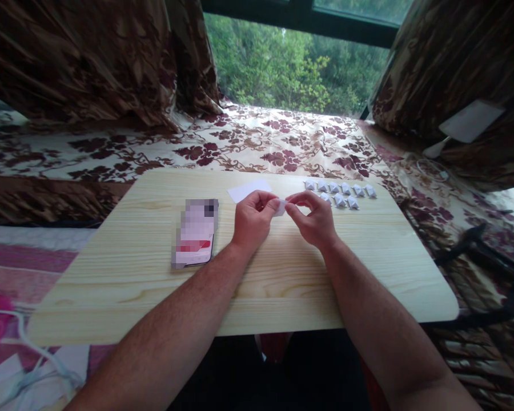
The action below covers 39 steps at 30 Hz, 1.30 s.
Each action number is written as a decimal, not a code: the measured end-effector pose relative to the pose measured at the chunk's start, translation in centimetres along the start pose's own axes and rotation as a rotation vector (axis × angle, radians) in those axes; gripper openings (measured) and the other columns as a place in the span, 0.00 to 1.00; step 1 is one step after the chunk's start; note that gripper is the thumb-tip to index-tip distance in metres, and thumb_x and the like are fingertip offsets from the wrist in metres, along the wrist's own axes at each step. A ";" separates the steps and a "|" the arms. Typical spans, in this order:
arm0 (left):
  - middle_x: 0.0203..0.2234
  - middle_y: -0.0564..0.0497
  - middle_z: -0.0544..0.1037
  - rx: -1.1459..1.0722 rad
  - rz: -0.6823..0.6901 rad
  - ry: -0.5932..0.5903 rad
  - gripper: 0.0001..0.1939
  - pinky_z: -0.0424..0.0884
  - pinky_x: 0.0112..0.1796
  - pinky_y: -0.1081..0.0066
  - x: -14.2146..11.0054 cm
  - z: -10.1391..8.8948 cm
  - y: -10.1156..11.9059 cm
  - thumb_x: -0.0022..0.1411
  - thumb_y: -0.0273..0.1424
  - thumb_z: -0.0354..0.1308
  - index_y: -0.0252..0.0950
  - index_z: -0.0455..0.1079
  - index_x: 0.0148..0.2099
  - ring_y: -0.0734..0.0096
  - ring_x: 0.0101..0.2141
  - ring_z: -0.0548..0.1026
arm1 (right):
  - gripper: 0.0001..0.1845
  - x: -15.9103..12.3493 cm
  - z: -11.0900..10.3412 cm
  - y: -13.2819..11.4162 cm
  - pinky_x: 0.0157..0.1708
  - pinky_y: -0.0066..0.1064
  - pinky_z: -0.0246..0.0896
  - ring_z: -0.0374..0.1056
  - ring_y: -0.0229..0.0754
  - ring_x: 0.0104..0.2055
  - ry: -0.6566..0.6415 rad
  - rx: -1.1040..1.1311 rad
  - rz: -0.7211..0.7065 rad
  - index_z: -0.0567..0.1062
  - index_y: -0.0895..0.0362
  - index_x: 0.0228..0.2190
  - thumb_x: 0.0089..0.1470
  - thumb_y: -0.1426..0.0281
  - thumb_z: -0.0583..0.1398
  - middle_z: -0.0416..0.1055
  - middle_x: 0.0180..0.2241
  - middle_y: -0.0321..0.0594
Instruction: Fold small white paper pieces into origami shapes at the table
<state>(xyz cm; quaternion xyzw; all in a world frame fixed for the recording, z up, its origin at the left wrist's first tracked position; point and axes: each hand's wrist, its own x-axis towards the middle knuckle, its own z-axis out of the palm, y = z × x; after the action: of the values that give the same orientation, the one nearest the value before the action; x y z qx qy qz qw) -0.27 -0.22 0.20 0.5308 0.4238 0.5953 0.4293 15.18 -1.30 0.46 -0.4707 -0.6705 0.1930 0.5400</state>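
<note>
Over the middle of a light wooden table [154, 297], my left hand [252, 217] and my right hand [312, 220] meet, both pinching a small white piece of paper [281, 206] between thumbs and fingertips. Just behind my left hand a flat white paper sheet [246, 190] lies on the table. To the right of my right hand, several small folded white paper shapes [340, 194] stand in two rows. A phone [196, 233] lies face up to the left of my left hand.
A floral brown-and-cream cloth [261, 142] covers the ledge behind the table, with dark curtains [89, 63] at both sides of a window. A white card and cable [466, 123] rest at the right. White cords [34, 365] lie at the lower left.
</note>
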 end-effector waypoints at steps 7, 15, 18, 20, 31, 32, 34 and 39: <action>0.28 0.51 0.79 -0.059 -0.017 -0.072 0.13 0.72 0.32 0.72 -0.1 0.0 0.0 0.53 0.37 0.68 0.34 0.76 0.36 0.72 0.29 0.76 | 0.08 0.0 0.0 0.4 0.40 0.36 0.71 0.72 0.40 0.32 0.009 0.040 0.024 0.75 0.55 0.28 0.53 0.64 0.66 0.76 0.28 0.36; 0.24 0.51 0.79 -0.090 -0.117 -0.089 0.15 0.70 0.31 0.71 0.1 0.0 -0.4 0.50 0.40 0.70 0.33 0.76 0.31 0.72 0.26 0.74 | 0.07 -0.2 0.4 0.3 0.37 0.35 0.70 0.73 0.40 0.31 0.047 0.069 0.050 0.76 0.55 0.27 0.51 0.65 0.67 0.77 0.28 0.36; 0.24 0.51 0.79 -0.140 -0.148 -0.083 0.15 0.70 0.31 0.71 0.1 0.1 -0.3 0.48 0.41 0.71 0.33 0.76 0.30 0.73 0.26 0.74 | 0.07 -0.2 0.5 0.3 0.36 0.35 0.70 0.72 0.40 0.30 0.061 0.101 0.069 0.76 0.55 0.27 0.51 0.66 0.67 0.77 0.27 0.36; 0.24 0.51 0.79 -0.167 -0.160 -0.081 0.15 0.70 0.31 0.72 0.1 0.2 -0.4 0.47 0.40 0.72 0.33 0.76 0.30 0.73 0.26 0.74 | 0.08 -0.2 0.6 0.3 0.36 0.34 0.70 0.72 0.40 0.30 0.062 0.123 0.084 0.75 0.55 0.26 0.50 0.65 0.67 0.77 0.27 0.36; 0.30 0.48 0.82 -0.117 -0.026 -0.060 0.15 0.73 0.38 0.68 0.0 0.1 -0.5 0.49 0.41 0.71 0.35 0.81 0.35 0.68 0.32 0.77 | 0.05 -0.3 0.5 -0.2 0.42 0.37 0.71 0.74 0.42 0.38 0.031 0.186 0.036 0.76 0.53 0.29 0.51 0.66 0.67 0.77 0.34 0.38; 0.32 0.47 0.82 -0.083 0.000 -0.059 0.15 0.73 0.38 0.67 0.0 0.1 -0.3 0.50 0.41 0.71 0.36 0.81 0.35 0.66 0.34 0.78 | 0.04 -0.3 0.5 -0.3 0.43 0.38 0.71 0.74 0.43 0.41 0.033 0.168 0.016 0.77 0.53 0.30 0.51 0.67 0.67 0.77 0.36 0.39; 0.34 0.47 0.83 -0.007 0.064 -0.057 0.13 0.73 0.39 0.67 -0.1 0.0 -0.1 0.52 0.41 0.69 0.37 0.81 0.36 0.65 0.35 0.78 | 0.03 -0.3 0.5 -0.6 0.43 0.38 0.71 0.73 0.43 0.43 0.042 0.133 -0.021 0.77 0.53 0.30 0.52 0.68 0.66 0.76 0.38 0.40; 0.33 0.47 0.82 0.106 0.208 -0.056 0.10 0.72 0.38 0.68 -0.3 0.0 -0.1 0.56 0.38 0.67 0.38 0.81 0.37 0.66 0.36 0.77 | 0.03 -0.3 0.4 -0.9 0.44 0.38 0.70 0.72 0.43 0.43 0.063 0.108 -0.097 0.78 0.53 0.32 0.52 0.73 0.65 0.75 0.39 0.40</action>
<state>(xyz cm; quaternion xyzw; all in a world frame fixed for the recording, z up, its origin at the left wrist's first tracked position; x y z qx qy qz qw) -0.28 -0.45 0.05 0.6104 0.3849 0.5984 0.3482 14.49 -1.89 0.82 -0.4136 -0.6637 0.1876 0.5943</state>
